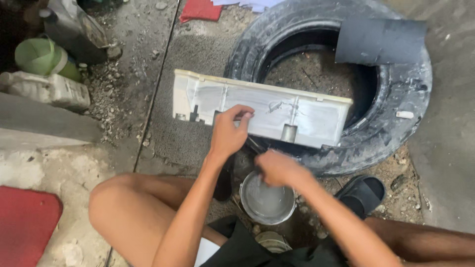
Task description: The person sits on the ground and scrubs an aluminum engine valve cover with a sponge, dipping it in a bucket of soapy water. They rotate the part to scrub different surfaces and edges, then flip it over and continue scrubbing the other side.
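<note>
While the long white plastic panel [262, 111] lies lengthwise left to right across a worn black tyre [396, 99], the left hand [228, 131] pinches its lower edge; the right hand [278, 168] hangs clenched over a grey paint tin [267, 200].

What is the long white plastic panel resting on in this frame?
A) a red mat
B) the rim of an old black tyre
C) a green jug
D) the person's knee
B: the white plastic panel lies across the near rim of the black tyre, with the left hand gripping its lower edge and the right hand just above a small paint tin.
</note>
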The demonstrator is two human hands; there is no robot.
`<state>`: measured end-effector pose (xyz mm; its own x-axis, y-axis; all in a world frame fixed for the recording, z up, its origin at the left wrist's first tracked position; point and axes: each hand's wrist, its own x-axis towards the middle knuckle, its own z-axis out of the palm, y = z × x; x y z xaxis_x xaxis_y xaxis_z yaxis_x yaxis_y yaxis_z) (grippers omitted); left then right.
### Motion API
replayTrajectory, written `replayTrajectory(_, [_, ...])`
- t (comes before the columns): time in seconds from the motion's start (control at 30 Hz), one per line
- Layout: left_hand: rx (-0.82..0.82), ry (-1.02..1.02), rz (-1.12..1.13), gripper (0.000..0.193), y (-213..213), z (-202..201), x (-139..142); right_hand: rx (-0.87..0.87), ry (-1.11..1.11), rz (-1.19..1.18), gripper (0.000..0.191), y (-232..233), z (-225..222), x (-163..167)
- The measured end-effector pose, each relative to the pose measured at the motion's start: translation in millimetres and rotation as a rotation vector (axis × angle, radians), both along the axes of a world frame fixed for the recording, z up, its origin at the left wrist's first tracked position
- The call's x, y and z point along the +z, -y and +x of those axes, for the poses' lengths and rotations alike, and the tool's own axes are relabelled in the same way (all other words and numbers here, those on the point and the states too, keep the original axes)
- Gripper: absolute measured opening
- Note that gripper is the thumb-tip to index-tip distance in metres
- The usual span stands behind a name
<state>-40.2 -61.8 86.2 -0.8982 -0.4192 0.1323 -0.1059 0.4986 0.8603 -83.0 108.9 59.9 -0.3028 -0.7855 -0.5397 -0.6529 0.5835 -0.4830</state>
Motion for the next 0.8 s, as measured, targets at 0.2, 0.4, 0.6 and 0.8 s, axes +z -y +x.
replayTrajectory(0.2, [0.058,-0.224,-0.435,0.029,-5.6,2.1,-16.4,0.246,-0.164,0.183,0.027,16.2,71.1,-138.3])
replayTrajectory(0.4, [0.152,-0.143,-0.499,0.046,20.5,8.4,-30.9,-0.182,0.202,0.433,0.030,5.0,68.3,-158.0])
replayTrajectory(0.6, [0.383,-0.169,-0.461,0.046,53.2,-0.8,-41.8,-0.357,1.103,0.220,0.047,-6.1,38.0,-144.7])
replayTrajectory(0.8, [0.635,-0.233,-0.292,0.041,90.6,-11.0,-56.8,-0.374,1.013,-0.011,0.043,15.9,-26.7,-56.3])
